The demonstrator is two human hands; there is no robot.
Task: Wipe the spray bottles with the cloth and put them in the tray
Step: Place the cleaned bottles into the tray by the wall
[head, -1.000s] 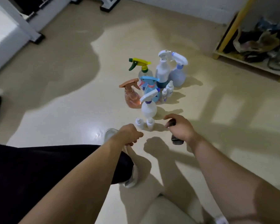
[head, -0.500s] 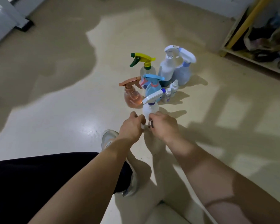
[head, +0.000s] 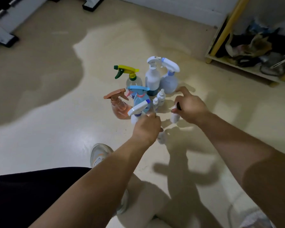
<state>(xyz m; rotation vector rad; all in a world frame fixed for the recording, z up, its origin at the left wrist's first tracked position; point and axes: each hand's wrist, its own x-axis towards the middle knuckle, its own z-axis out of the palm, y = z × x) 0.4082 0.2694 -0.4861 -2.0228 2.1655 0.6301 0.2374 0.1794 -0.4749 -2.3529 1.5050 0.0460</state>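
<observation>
Cream, shiny floor (head: 56, 129) fills the view, and a low shelf (head: 237, 63) with a yellow post stands at the far right. Near the middle of the floor the spray bottles (head: 152, 78) stand upright in a tight group. At the back are a clear bottle (head: 134, 81) with a yellow and green trigger and a pale lilac bottle (head: 169, 80). In front of them are an orange bottle (head: 120, 108), a blue bottle (head: 141, 100) and a white-trigger bottle (head: 137, 110). Two tiny bottles (head: 160, 96) stand just beside the blue one.

The right hand (head: 190, 107) is at the right of the group. Its thumb and fingers pinch a small white bottle (head: 174, 118) with a dark cap, and its index finger is stretched out toward the lilac bottle. The left hand (head: 146, 127) is just in front of the white-trigger bottle, with its fingers curled. Another little bottle (head: 161, 138) shows blurred beside its knuckles; I cannot tell if this hand holds it. A light shoe (head: 99, 153) rests on the floor near the left forearm.
</observation>
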